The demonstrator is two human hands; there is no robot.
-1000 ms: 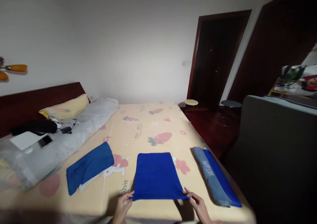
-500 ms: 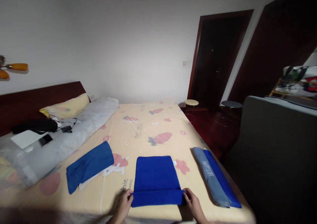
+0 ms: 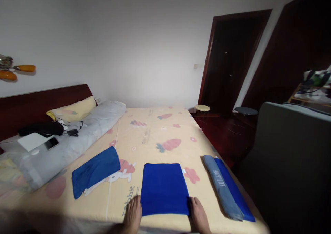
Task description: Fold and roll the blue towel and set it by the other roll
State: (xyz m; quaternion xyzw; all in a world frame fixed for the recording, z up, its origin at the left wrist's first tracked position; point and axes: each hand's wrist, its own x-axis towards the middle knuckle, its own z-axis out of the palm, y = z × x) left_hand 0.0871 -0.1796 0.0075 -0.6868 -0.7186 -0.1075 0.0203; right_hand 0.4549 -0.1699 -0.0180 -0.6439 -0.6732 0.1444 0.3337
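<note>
One blue cloth (image 3: 165, 188) between two hands (image 3: 134, 211) (image 3: 198, 212)

I get a dim picture: the wall (image 3: 157, 61) beyond the bed (image 3: 144, 151) is brightest, its light source out of view. Right of the bed, the door (image 3: 232, 61) leans with wide-angle distortion and sinks near black. Shadow darkens the bed's near left corner.

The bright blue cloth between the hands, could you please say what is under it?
The bright blue cloth lies on the patterned bedsheet, which shows around it, a pink flower alongside. The part directly beneath is covered and cannot be seen.
</note>
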